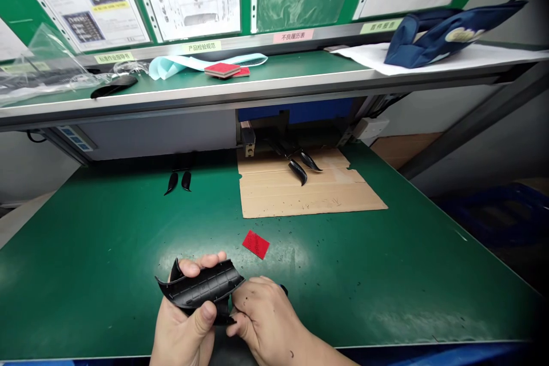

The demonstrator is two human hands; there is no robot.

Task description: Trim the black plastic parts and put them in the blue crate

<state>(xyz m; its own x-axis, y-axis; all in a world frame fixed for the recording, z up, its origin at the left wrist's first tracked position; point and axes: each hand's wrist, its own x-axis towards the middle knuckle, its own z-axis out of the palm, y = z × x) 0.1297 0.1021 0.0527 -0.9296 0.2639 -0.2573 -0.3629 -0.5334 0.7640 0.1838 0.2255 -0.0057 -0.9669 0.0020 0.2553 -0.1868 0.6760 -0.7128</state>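
left hand (182,326) gripping curved black ribbed plastic part (201,289), right hand (261,317) pinching its lower edge, above green tabletop (107,240), small red square pad (256,244) just beyond

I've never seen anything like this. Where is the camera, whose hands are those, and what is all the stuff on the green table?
There is no machine here. A person works with bare hands, and the one picture comes from a camera worn on their head, looking forward and down. The left hand holds a curved black plastic part, and the right hand seems to pinch its lower edge. On the green table lie a red square, a cardboard sheet with dark curved pieces on it, and two small black pieces. The shelf above carries a blue bag.
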